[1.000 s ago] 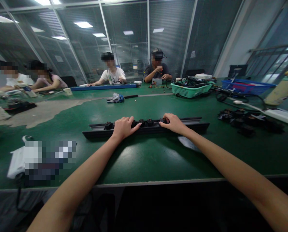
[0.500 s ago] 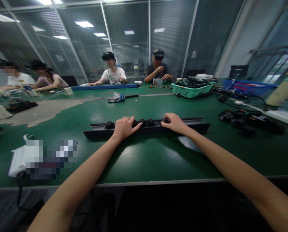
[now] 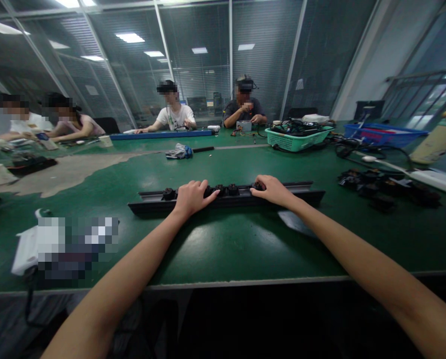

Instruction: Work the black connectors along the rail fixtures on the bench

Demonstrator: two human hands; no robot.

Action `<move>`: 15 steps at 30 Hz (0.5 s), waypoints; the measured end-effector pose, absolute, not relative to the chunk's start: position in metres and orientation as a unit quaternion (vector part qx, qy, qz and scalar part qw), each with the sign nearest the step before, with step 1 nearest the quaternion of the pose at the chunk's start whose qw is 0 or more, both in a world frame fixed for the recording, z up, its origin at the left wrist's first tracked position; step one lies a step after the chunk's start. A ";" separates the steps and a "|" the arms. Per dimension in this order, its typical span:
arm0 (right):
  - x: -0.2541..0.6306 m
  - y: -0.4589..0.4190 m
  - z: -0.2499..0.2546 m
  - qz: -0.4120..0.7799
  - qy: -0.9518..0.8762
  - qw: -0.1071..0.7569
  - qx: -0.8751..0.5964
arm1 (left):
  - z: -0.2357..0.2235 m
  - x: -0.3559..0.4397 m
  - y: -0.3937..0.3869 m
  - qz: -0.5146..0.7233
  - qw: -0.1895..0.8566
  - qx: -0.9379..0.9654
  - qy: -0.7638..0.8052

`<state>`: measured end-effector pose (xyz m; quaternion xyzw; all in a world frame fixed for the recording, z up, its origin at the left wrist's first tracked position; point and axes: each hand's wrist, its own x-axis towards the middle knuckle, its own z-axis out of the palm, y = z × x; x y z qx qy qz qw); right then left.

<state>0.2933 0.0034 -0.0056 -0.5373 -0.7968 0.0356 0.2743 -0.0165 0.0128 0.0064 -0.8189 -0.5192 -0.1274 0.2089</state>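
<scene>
Black rail [image 3: 235, 202] lies left-to-right along the bench [image 3: 223, 254].
Left hand [image 3: 191, 197] arches over it left of middle, grip unclear; right hand [image 3: 271, 189], nearer the right end, pinches a black module [image 3: 259, 186].

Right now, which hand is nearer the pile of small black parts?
Right. Right hand is left of the pile, at the long black channel; left hand is farther left along it.

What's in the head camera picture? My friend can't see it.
A person's left hand lies over a black channel rail while the right hand grips a small black part at it. Four co-workers sit around the green table.
</scene>
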 end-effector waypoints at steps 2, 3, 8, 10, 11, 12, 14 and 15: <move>0.294 0.002 -0.004 0.047 -0.796 0.277 -0.536 | 0.007 -0.017 0.013 -0.128 0.212 -0.819 -0.518; 0.294 0.001 -0.004 0.051 -0.796 0.277 -0.535 | 0.007 -0.017 0.013 -0.127 0.214 -0.819 -0.517; 0.296 0.000 -0.003 0.056 -0.793 0.274 -0.541 | 0.007 -0.016 0.012 -0.124 0.217 -0.818 -0.518; 0.297 0.000 -0.004 0.054 -0.791 0.279 -0.542 | 0.007 -0.016 0.012 -0.125 0.213 -0.818 -0.520; 0.297 0.000 -0.005 0.053 -0.791 0.282 -0.540 | 0.007 -0.016 0.011 -0.126 0.211 -0.818 -0.520; 0.297 0.000 -0.005 0.052 -0.792 0.284 -0.538 | 0.007 -0.016 0.011 -0.126 0.209 -0.818 -0.521; 0.297 0.000 -0.006 0.045 -0.793 0.287 -0.536 | 0.008 -0.016 0.011 -0.126 0.204 -0.818 -0.522; 0.296 0.001 -0.007 0.042 -0.793 0.286 -0.536 | 0.008 -0.016 0.011 -0.126 0.202 -0.819 -0.522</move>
